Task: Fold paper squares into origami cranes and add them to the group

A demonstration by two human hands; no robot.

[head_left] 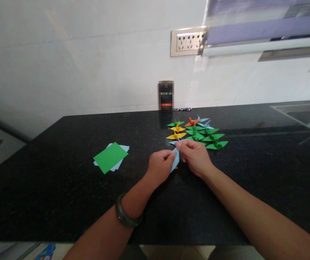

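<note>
A folded piece of light blue paper (175, 161) is pinched between both hands above the dark counter. My left hand (160, 164), with a dark bangle on its wrist, grips the paper's lower left side with thumb and fingers. At its upper end, the fingers of my right hand (195, 155) close on the paper, hiding part of it. Just beyond the hands sit rows of folded paper cranes: green ones (215, 137), yellow ones (176, 136), an orange one (192, 122) and light blue ones (206, 125). The nearest crane is partly covered by my right hand.
Left of the hands lies a loose stack of green and light blue paper sheets (110, 157) on the black countertop (62, 195). A dark, blurred-out upright object (166, 95) leans at the wall, with a beaded strand (183, 109) beside it. Wall sockets (189, 42) are above.
</note>
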